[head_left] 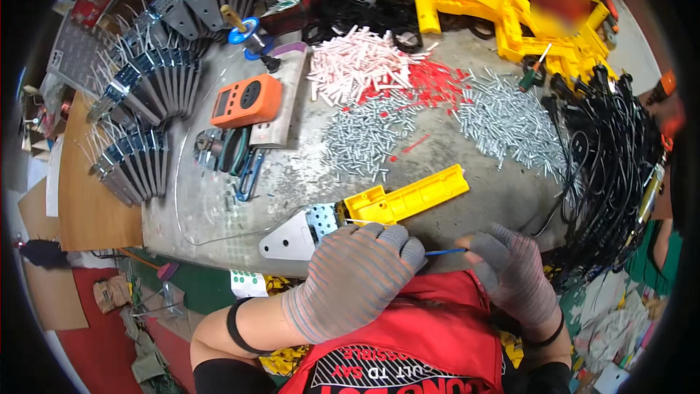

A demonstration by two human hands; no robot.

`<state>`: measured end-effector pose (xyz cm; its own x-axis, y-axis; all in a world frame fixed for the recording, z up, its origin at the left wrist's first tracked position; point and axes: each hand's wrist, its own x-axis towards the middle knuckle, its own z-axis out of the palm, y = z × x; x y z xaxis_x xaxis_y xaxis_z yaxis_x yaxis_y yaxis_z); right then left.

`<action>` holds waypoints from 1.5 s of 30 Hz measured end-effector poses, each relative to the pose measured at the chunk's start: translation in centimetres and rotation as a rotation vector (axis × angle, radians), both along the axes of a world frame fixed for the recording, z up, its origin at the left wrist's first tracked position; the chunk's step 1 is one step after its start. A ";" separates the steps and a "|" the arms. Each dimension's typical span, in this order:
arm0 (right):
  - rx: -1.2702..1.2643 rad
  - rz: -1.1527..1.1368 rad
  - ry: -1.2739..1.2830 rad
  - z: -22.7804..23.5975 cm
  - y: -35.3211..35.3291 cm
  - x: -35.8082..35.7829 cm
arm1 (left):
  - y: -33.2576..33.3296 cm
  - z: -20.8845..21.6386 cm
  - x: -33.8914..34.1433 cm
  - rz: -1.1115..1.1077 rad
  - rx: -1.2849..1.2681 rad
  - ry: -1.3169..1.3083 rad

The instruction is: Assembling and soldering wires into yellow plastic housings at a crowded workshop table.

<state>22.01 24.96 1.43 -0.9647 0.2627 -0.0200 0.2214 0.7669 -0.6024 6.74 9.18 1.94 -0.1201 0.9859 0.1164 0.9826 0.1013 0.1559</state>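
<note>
Both my hands wear grey striped gloves and are close together at the bench's near edge. A thin blue wire (445,252) runs between them. My right hand (510,273) pinches its right end between thumb and fingers. The curled fingers of my left hand (357,277) close on its left end; the thumb is hidden beneath. Just beyond my left hand lies an open yellow plastic handle shell (408,198), next to a perforated metal piece (321,220) and a pointed grey metal plate (288,237). A thin white lead (357,221) shows over the shell's near edge.
Piles of silver screws (364,135), more screws (507,120), white sleeves (357,66) and red sleeves (434,84) cover the middle. An orange meter (248,101) and pliers (249,175) sit left, beside stacked metal plates (135,160). Black cables (605,153) hang right; yellow shells (510,14) lie behind.
</note>
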 end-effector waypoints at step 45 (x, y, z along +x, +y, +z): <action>-0.679 -0.194 0.333 -1.2 1.0 -5.3 | 2.3 1.1 -2.8 0.394 0.366 -0.728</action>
<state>16.71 25.97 0.26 -0.8863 0.4608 0.0457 0.0388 0.1724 -0.9843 3.98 11.49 3.07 -0.6074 0.7742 0.1779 0.5331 0.2313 0.8138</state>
